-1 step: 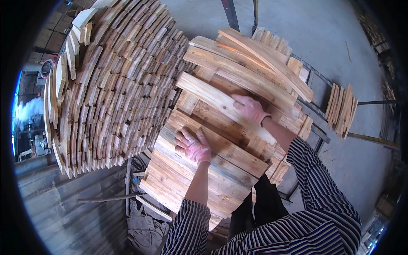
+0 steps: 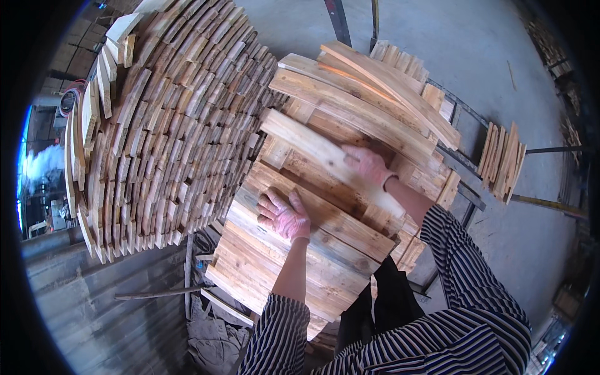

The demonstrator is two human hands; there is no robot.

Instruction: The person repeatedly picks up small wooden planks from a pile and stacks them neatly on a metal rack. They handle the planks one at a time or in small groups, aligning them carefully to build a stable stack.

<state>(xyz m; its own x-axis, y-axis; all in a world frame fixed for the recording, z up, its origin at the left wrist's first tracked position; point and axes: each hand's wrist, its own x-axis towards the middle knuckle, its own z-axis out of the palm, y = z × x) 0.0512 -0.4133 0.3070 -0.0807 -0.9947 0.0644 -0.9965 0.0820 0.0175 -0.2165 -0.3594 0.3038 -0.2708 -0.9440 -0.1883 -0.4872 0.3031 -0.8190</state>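
Note:
My right hand point(image 2: 367, 165), in a thin pinkish glove, is closed on a pale wooden plank point(image 2: 303, 140). The plank is smeared by motion and lies slantwise over a gap between other boards. My left hand point(image 2: 285, 215), gloved too, rests with its fingers spread on the near wooden boards point(image 2: 281, 250), which lie side by side. Beyond the gap, a darker recessed board surface point(image 2: 328, 187) shows. Farther off are more long boards point(image 2: 356, 103), with a curved plank point(image 2: 400, 94) lying across them.
A tall stack of plank ends point(image 2: 169, 131) fills the left. A small bundle of slats point(image 2: 502, 162) sits on metal bars point(image 2: 550, 209) at the right. Corrugated sheeting point(image 2: 106, 306) and a thin pole point(image 2: 156, 292) are at lower left.
The pale plank has shifted very slightly to the right at its far end and looks more blurred, with my right hand moving on it. My left hand has not moved.

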